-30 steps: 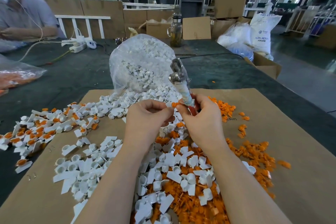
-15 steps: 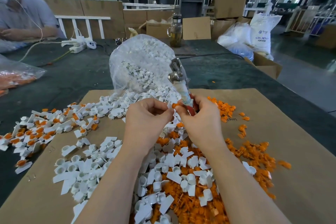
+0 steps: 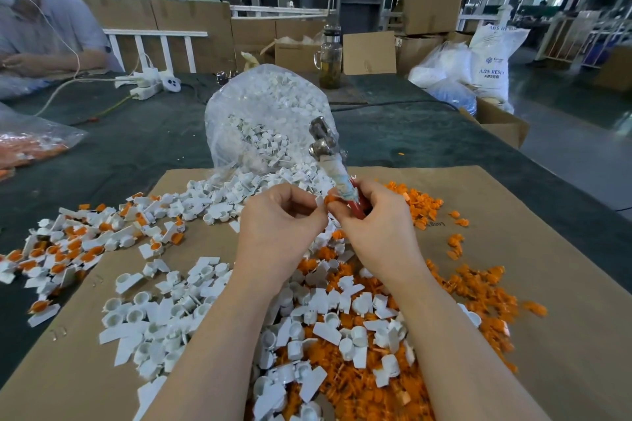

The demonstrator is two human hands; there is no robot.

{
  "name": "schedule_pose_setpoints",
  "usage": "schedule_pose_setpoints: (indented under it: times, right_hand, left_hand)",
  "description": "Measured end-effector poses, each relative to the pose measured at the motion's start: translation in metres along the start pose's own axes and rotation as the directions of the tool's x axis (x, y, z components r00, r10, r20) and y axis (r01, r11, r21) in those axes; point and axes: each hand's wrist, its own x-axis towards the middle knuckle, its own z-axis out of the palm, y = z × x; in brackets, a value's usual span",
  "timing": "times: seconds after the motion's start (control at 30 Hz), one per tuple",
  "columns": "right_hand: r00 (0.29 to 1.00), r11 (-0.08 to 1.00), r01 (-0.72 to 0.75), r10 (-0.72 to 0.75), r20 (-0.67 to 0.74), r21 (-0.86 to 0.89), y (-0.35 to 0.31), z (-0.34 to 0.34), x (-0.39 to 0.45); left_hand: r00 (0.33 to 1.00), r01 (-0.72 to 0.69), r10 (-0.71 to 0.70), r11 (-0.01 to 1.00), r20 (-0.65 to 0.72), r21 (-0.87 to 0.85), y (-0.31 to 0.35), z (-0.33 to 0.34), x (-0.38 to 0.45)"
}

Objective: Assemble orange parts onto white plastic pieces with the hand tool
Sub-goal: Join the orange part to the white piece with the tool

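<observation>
Orange part (image 3: 331, 199) sits right at the tips of both my hands, above the mixed pile, touching the lower end of the hand tool (image 3: 337, 166). Change over the last second is small: my left hand (image 3: 278, 219) has closed in a bit toward the right, so the gap between the fingertips is now shut and the orange part is pinched where they meet; tool barely moved, same tilt, metal head up and away from me. My read: this is the seating step, the part being lined up on or under the tool tip, press not done yet. My left hand is curled narrow, thumb and forefinger pinching at the orange part, with what looks like a sliver of white piece under them, can't confirm. My right hand (image 3: 376, 225) is wrapped round the tool's red handle and taped shaft, fingertips also meeting the orange part from the right side. So the part lies between the two grips, just left of the tool shaft, not deep in either palm. Outward: loose orange parts (image 3: 478, 287) and white plastic pieces (image 3: 164, 314) heaped on the cardboard sheet (image 3: 564, 335) under my forearms, a spread of finished white-with-orange pieces (image 3: 68, 246) off to the left, clear bag of white pieces (image 3: 266, 120) behind the tool, dark green table (image 3: 119, 147) beyond. Plenty left to assemble, judging by the piles.
</observation>
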Motion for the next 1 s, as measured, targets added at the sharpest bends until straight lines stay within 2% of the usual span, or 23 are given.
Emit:
schedule_pose_setpoints:
  times: [0.43,0.7,0.8,1.0]
  right_hand:
    - [0.996,0.996,0.023,-0.016,0.086,-0.084,0.0021,-0.0007,0.0015]
    - [0.998,0.997,-0.024,0.019,0.052,0.079,-0.0033,-0.008,-0.0003]
    - [0.998,0.994,-0.024,0.019,0.052,0.103,-0.0056,-0.0058,-0.0008]
    - [0.998,0.999,-0.023,0.02,0.067,0.033,-0.0057,-0.0027,-0.0007]
  left_hand:
    - [0.999,0.027,-0.026,0.998,-0.026,0.057,-0.003,0.0011,0.0017]
    - [0.995,0.095,-0.094,0.979,0.016,-0.181,-0.0014,-0.0038,0.0036]
    - [0.997,0.077,-0.073,0.982,0.028,-0.174,-0.0017,-0.0028,0.0025]
    - [0.999,0.036,-0.033,0.989,0.022,-0.141,-0.0042,-0.0017,0.0011]
